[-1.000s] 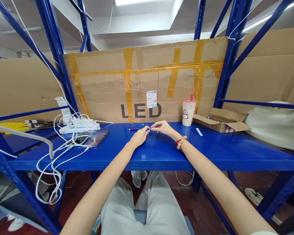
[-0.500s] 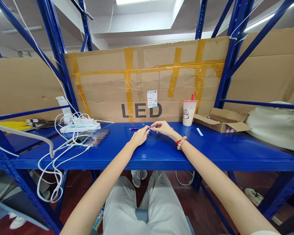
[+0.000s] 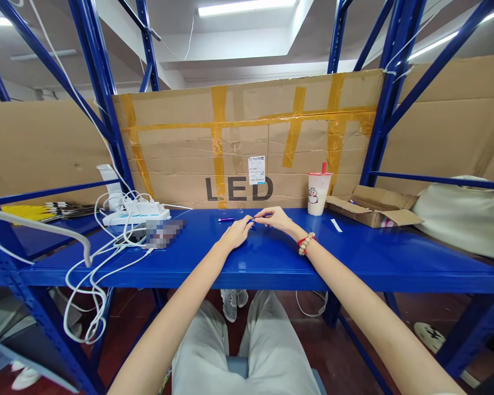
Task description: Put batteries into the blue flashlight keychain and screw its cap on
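Note:
My left hand (image 3: 236, 233) and my right hand (image 3: 275, 218) meet over the middle of the blue tabletop (image 3: 267, 258), fingertips close together. Both are closed in a pinch. Between them shows a tiny dark piece, too small to name. A small blue bit seems to lie on or just above the table below the fingertips; its form is unclear. Just left of and behind my left hand lies a slim purple pen-like stick (image 3: 226, 220), apart from the fingers.
A lidded cup with a red straw (image 3: 319, 192) stands back right, near a white strip (image 3: 336, 225), an open cardboard box (image 3: 374, 208) and a pale bag (image 3: 465, 214). At left are a power strip (image 3: 135, 211) and tangled white cables (image 3: 90, 291). Cardboard (image 3: 177, 153) walls the back.
The view has tilted slightly upward, so everything sits a little lower. Both hands keep their pinch at the same spot, with only slight finger movement.

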A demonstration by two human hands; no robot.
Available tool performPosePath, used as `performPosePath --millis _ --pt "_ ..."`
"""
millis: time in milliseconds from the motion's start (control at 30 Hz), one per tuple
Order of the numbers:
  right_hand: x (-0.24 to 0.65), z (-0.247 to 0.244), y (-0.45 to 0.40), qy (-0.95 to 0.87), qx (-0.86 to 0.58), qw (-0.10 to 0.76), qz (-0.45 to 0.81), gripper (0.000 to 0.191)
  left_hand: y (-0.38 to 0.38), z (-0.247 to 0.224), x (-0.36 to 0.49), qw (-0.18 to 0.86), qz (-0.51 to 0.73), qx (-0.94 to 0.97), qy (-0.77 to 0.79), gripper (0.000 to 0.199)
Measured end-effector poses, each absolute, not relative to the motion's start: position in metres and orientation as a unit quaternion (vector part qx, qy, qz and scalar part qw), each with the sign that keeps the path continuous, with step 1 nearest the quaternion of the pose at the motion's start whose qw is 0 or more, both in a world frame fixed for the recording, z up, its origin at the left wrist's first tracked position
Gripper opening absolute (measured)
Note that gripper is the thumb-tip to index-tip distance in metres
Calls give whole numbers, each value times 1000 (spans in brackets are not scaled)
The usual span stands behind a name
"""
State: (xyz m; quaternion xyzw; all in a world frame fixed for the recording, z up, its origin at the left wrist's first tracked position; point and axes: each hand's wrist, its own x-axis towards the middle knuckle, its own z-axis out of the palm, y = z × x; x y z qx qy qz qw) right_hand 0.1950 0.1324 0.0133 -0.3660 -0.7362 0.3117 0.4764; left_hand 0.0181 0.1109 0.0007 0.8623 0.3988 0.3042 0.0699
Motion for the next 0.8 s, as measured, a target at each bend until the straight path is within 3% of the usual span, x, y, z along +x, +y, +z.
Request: performPosePath --millis 800 --pt "193 13 128 -766 -383 449 253 40 105 5 16 28 301 865 400 24"
